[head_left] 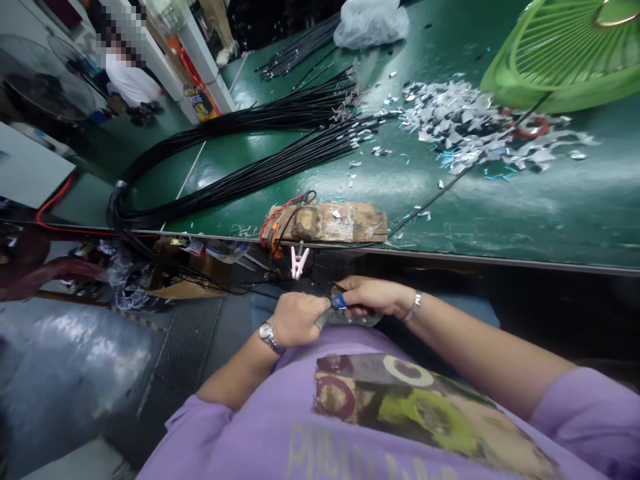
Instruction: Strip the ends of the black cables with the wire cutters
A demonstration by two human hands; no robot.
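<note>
Close to my body, below the bench edge, my two hands meet thumb to thumb. My left hand (300,319) is closed, its thumb pressed against the fingers; a thin black cable (255,291) runs into it from the left. My right hand (376,295) is also closed, with a blue band (339,301) around its thumb. A small dark piece pokes out above that thumb, too small to name. My fingers hide most of what lies between the hands. Just beyond them, a pink clothespin (299,262) hangs at the bench edge.
A wooden block (345,222) with red and black wires sits at the green bench's (540,213) front edge. Behind it lie bundled black cables (250,170), silvery foil scraps (460,120), a plastic bag (371,24) and a green fan (570,57). Another person (131,80) is at far left.
</note>
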